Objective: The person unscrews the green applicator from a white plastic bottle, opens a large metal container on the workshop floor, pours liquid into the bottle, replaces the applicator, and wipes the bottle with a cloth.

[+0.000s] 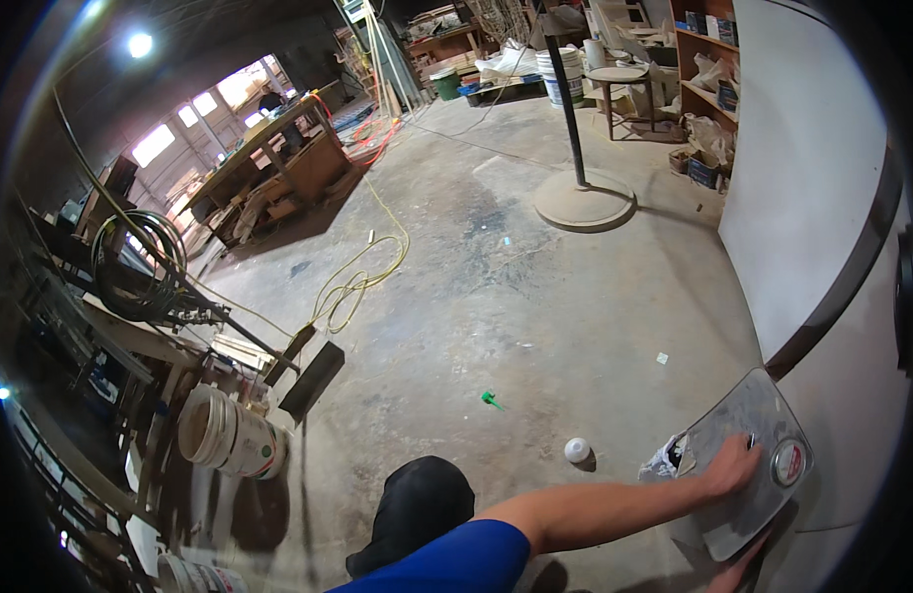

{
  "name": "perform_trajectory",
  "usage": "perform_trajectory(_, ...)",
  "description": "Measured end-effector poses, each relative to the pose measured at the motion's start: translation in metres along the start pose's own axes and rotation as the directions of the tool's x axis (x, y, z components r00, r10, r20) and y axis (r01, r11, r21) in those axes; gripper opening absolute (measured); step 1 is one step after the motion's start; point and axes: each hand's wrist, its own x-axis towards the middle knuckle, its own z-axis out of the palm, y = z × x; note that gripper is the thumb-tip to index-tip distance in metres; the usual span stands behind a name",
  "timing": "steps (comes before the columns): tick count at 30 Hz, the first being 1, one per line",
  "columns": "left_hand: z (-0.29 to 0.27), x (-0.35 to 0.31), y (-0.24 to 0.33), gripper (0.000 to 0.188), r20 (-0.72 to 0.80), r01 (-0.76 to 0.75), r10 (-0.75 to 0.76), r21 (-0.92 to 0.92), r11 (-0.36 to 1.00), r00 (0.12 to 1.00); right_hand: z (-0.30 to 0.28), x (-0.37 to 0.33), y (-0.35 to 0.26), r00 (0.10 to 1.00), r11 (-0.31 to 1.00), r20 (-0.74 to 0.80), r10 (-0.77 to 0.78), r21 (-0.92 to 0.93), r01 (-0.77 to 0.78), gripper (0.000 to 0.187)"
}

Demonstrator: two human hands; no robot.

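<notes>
A grey rectangular can is tilted at the lower right, with a round cap with a red centre on its top face. Reaching across from the blue sleeve, my left hand is closed on the can's top, around what looks like its handle. Partly hidden under the can's lower edge is my right hand; its fingers do not show. Ragged white material clings to the can's left side, beside a dark patch. Left of the can, a small white round-topped object stands on the floor, and a green spout-like piece lies farther off.
A white panel rises close on the right. Plastic buckets and a push broom stand at left. A yellow cord loops over the concrete floor, and a pole on a round base stands ahead. Workbenches lie beyond.
</notes>
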Motion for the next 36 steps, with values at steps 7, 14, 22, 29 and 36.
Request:
perform_trajectory(7, -0.116, -0.054, 0.039, 0.038, 0.068, -0.036, 0.037, -0.004, 0.999, 0.997, 0.044, 0.011, -0.006, 0.992, 0.987, 0.012, 0.126, 0.098, -0.127, 0.073)
perform_trajectory(14, -0.159, -0.112, 0.056, 0.023, -0.142, -0.141, 0.172, 0.205, 0.969, 0.975, 0.059, 0.008, -0.042, 0.951, 0.942, 0.008, 0.309, 0.131, -0.308, 0.068)
perform_trajectory(22, -0.174, -0.126, 0.058, 0.019, -0.305, -0.181, 0.261, 0.268, 0.946, 0.916, 0.048, 0.024, -0.097, 0.885, 0.876, -0.084, 0.459, 0.209, -0.435, 0.063)
perform_trajectory(29, -0.198, -0.131, 0.041, 0.018, -0.434, -0.137, 0.158, 0.08, 0.987, 0.887, 0.027, 0.024, -0.173, 0.827, 0.841, -0.159, 0.539, 0.046, -0.539, 0.041)
perform_trajectory(36, -0.209, -0.127, -0.002, 0.017, -0.478, -0.031, 0.01, -0.037, 0.999, 0.878, 0.026, 0.012, -0.174, 0.8, 0.827, -0.326, 0.505, -0.083, -0.556, 0.038)
